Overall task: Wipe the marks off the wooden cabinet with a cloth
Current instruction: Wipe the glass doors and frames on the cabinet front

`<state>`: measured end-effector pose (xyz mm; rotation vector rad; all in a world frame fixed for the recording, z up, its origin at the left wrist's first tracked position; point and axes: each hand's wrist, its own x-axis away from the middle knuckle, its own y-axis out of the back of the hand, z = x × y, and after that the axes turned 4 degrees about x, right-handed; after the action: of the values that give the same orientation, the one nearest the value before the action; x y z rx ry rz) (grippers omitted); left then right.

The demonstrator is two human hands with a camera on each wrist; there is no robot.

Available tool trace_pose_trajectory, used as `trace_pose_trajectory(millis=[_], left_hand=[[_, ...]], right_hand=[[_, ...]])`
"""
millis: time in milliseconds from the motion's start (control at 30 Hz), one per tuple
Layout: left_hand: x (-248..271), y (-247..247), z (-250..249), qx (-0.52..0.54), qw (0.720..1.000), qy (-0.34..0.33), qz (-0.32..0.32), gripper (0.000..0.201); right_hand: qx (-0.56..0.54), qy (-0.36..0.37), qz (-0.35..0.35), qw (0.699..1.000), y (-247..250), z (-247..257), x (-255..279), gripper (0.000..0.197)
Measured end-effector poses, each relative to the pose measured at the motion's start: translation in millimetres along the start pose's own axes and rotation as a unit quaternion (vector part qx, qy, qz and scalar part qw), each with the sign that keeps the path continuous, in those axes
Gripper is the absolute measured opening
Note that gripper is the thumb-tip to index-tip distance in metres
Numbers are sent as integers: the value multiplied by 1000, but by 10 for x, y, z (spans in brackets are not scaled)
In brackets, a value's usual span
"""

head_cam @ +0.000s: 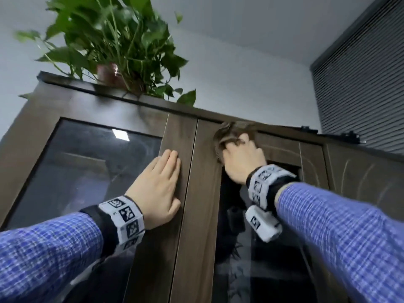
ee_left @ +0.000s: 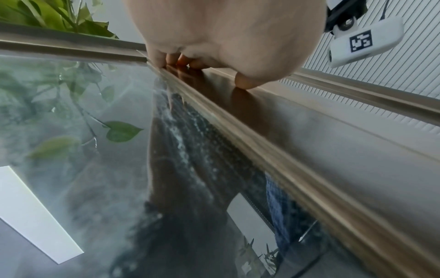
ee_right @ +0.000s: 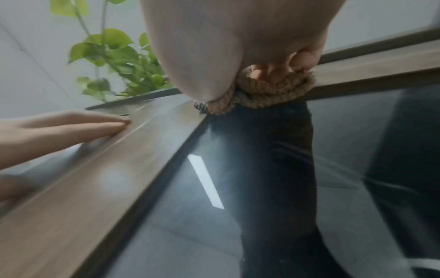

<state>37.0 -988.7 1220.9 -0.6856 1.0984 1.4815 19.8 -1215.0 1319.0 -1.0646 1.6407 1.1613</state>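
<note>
A tall dark wooden cabinet [head_cam: 181,138] with glass doors fills the head view. My right hand [head_cam: 240,158] grips a bunched brown ribbed cloth [head_cam: 229,132] and presses it against the top left corner of the right door's frame. In the right wrist view the cloth [ee_right: 269,90] sits under my curled fingers [ee_right: 302,60] on the wood. My left hand [head_cam: 159,182] lies flat with straight fingers on the right stile of the left door. In the left wrist view its fingertips [ee_left: 243,82] touch the wood [ee_left: 309,122]. No marks on the wood can be made out.
A leafy green potted plant [head_cam: 113,51] stands on the cabinet top at the left, with leaves hanging over the edge. Grey window blinds [head_cam: 360,84] hang at the right. A small black object [head_cam: 349,136] lies on a lower cabinet top at the right.
</note>
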Motion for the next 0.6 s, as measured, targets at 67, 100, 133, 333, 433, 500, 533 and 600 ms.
trace_pose_trajectory(millis=[67,100,133,333,433,500,533,600], left_hand=[[0,-34,-18,9,1000,4,-5,93],[4,-40,-30,14,1000,7,-7,92],[9,-43,-39,19,1000,9,-7,92],[109,-62,33,25,1000,-4,-10,87],[106,-64,60,26,1000,-10,-5,86],[87,-55,33,25,1000,-6,2,88],[73,-45,10,23,1000,0,6,90],[43,-16,-64,17,1000,15,11,92]], right_hand=[[13,78,-10,997,-22,222,143,35],[7,112,-9,994,-35,311,192,40],[3,132,-7,991,-47,356,210,46],[7,-44,62,997,-70,-386,-119,50],[-18,-85,88,992,-122,-585,-132,43],[-40,-89,78,992,-124,-466,-77,40],[-43,-82,71,993,-112,-368,-41,40],[-36,-35,61,997,-88,-165,50,40]])
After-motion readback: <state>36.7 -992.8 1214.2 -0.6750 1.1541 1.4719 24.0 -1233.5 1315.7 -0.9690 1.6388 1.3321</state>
